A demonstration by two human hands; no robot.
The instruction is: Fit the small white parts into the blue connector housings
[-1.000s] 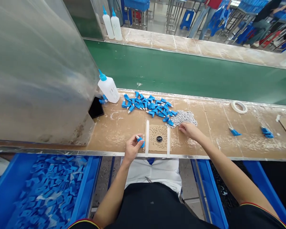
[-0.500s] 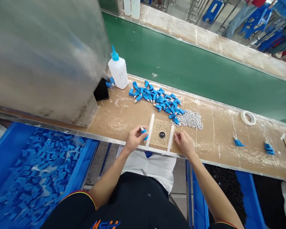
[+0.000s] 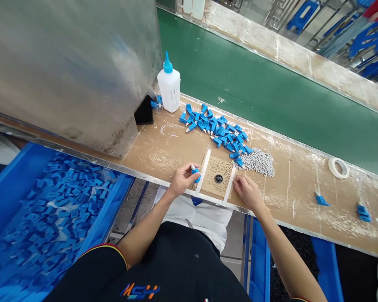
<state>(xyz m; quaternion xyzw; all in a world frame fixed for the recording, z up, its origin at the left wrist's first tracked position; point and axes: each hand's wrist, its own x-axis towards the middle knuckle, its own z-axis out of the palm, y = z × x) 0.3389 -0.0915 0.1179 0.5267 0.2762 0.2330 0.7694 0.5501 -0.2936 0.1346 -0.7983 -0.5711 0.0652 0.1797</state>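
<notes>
In my left hand is a small blue plastic part with a white tip, gripped between thumb and fingers. My right hand rests by the right white strip, fingertips pressed together; whatever they may hold is too small to make out. Between the hands lies a tan speckled sheet edged by white strips, with a round black glossy piece on it. Behind it is a heap of blue parts, touching a pile of small grey pieces.
A white bottle with a blue nozzle stands by a metal panel. Tape roll and two spots of blue parts lie to the right. A green belt runs behind. Blue bins flank me below the table edge.
The camera view has shifted, so the bench appears farther right. My left hand keeps hold of the blue part, and my right hand stays pinched beside the right strip.
</notes>
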